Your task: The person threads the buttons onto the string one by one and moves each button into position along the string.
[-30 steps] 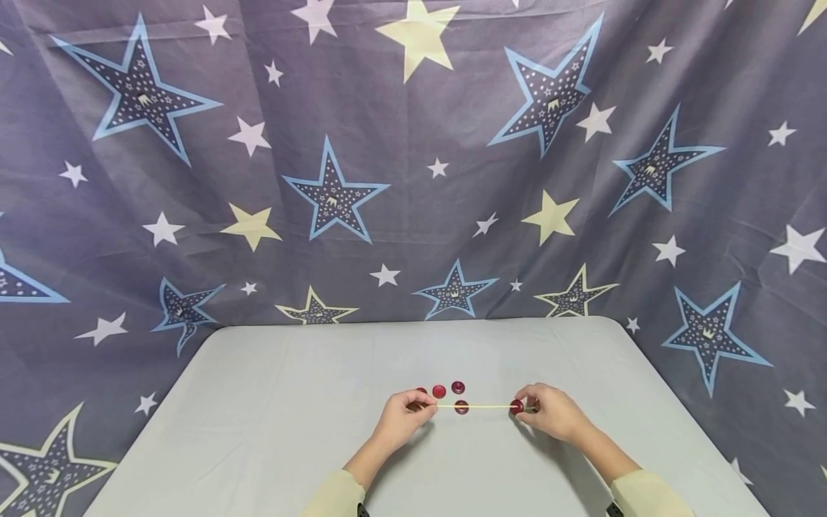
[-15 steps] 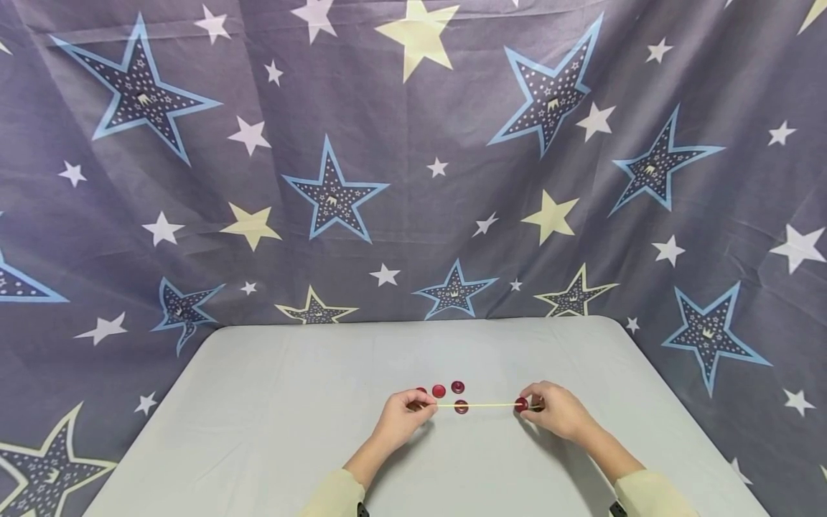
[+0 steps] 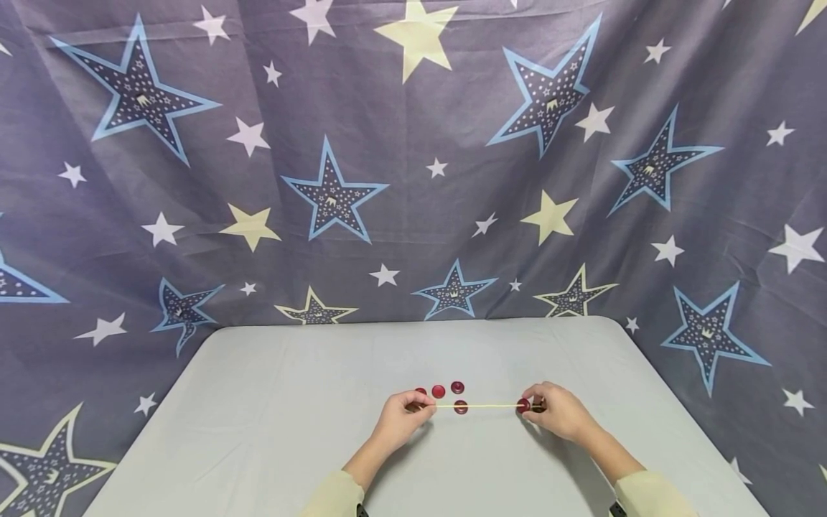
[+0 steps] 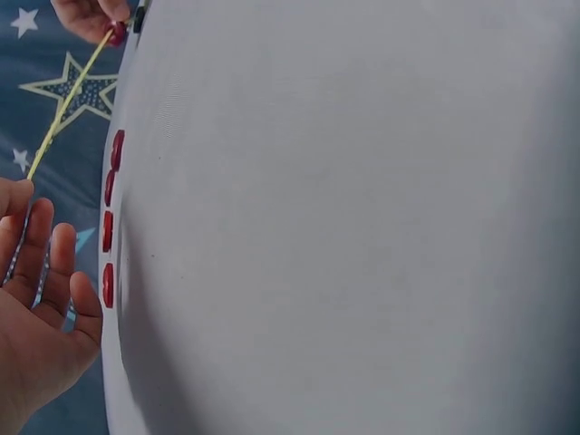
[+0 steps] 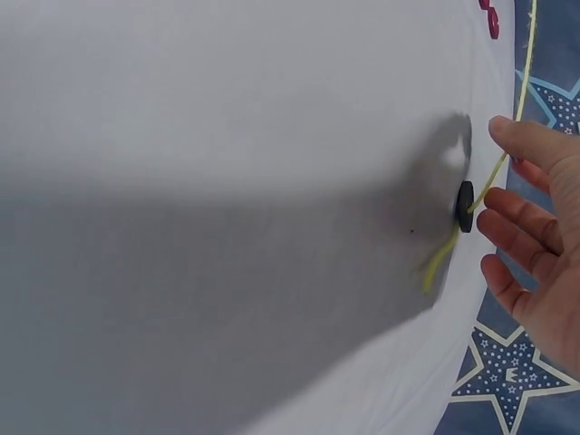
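A thin yellow string stretches nearly level between my two hands. Its left end is pinched between the thumb and forefinger of my left hand; in the left wrist view the other fingers are spread. My right hand pinches a dark red button at the string, which shows on both sides of it. Further along, a black button sits on the string, with a short yellow tail beyond it in the right wrist view. Beneath and behind the string lie several loose red buttons, one near my left fingertips.
A pale cloth covers the table. Behind it hangs a grey-purple curtain printed with stars. One red button is partly hidden by my left hand.
My right hand has shifted slightly to the right with the red button, widening the gap between the hands. The left hand and the loose buttons have stayed in place.
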Available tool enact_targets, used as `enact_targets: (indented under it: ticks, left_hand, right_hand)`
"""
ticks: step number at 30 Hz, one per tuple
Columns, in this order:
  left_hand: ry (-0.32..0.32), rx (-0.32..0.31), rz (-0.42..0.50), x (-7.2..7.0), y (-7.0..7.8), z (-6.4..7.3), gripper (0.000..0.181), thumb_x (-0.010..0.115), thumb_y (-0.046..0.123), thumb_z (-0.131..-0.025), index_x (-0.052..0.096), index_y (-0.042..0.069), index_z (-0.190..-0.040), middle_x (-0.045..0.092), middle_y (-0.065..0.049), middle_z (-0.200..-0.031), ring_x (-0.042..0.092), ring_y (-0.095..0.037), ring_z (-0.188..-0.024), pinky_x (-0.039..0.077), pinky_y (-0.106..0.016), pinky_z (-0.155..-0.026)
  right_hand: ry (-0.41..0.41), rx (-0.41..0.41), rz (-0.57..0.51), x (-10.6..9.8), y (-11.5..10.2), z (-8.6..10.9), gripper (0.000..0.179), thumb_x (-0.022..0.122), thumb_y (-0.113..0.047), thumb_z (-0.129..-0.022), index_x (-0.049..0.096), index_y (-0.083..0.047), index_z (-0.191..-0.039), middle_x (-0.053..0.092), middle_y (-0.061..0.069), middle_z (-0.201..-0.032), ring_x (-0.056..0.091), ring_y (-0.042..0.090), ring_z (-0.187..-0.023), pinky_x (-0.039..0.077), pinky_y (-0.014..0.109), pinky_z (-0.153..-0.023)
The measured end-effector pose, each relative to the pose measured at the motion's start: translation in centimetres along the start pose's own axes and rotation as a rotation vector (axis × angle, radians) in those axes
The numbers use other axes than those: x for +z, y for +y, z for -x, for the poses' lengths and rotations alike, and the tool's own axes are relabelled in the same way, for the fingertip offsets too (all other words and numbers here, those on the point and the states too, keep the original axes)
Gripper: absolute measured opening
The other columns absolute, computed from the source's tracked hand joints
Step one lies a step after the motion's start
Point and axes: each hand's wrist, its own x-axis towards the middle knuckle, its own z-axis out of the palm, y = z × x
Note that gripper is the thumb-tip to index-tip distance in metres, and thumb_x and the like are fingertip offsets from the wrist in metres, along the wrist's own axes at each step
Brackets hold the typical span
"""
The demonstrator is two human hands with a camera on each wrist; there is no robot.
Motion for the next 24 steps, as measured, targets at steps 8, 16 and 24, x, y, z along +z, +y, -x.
enact_targets:
  ticks: [8,16,24]
  left_hand:
    - [0.0,-0.008,-0.006,0.03,-0.27,-0.02,0.009,0.069,0.015,-0.082,0.07,0.006,-0.084,0.065,-0.005,-0.076,0.053,-0.008,-0.065,0.044,-0.018,-0.057]
    - [0.001,-0.01,-0.003,0.13,-0.49,-0.15,0.01,0.07,0.013,-0.081,0.07,0.004,-0.084,0.065,-0.007,-0.075,0.052,-0.007,-0.064,0.044,-0.017,-0.056]
    - [-0.002,-0.022,-0.008,0.09,-0.38,-0.06,0.01,0.07,0.013,-0.08,0.069,0.004,-0.084,0.064,-0.008,-0.076,0.051,-0.008,-0.065,0.043,-0.017,-0.055]
  right_hand:
    - [0.007,-0.001,0.012,-0.11,0.13,0.31,0.024,0.078,-0.019,-0.071,0.068,-0.011,-0.092,0.059,-0.003,-0.08,0.052,0.01,-0.071,0.043,0.027,-0.065]
    - [0.006,0.02,0.016,-0.17,0.33,0.52,0.024,0.078,-0.018,-0.072,0.068,-0.011,-0.092,0.059,-0.002,-0.08,0.052,0.01,-0.072,0.044,0.028,-0.065]
    - [0.016,0.026,0.039,0.0,0.73,0.71,0.023,0.078,-0.019,-0.072,0.067,-0.012,-0.091,0.059,-0.004,-0.081,0.051,0.008,-0.072,0.043,0.027,-0.066]
